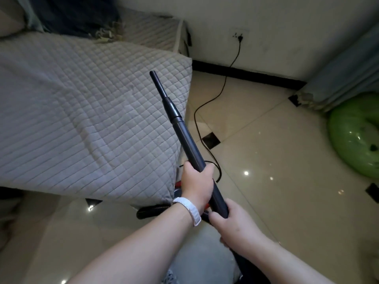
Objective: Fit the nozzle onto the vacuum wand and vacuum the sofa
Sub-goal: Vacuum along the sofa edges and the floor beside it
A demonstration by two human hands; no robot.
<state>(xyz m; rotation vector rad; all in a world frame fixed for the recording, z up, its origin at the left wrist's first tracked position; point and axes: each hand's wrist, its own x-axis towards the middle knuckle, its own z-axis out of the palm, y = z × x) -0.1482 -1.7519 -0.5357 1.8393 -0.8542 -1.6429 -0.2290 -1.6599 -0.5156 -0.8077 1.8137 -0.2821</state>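
Since the tapered nozzle [164, 95] already sits on the tip of the vacuum wand [187, 144], poised above the edge of the sofa [82, 103] with left hand [196, 181] and right hand [231, 224] both clamped round its shaft, fitting appears complete and vacuuming remains.

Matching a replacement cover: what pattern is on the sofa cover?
The sofa cover is light grey, quilted in a square grid; head view.

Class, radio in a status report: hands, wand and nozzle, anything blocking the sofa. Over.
Left hand grips wand mid-shaft, right hand its lower end. Narrow nozzle on tip, over sofa edge. Cord trails on floor beside sofa.
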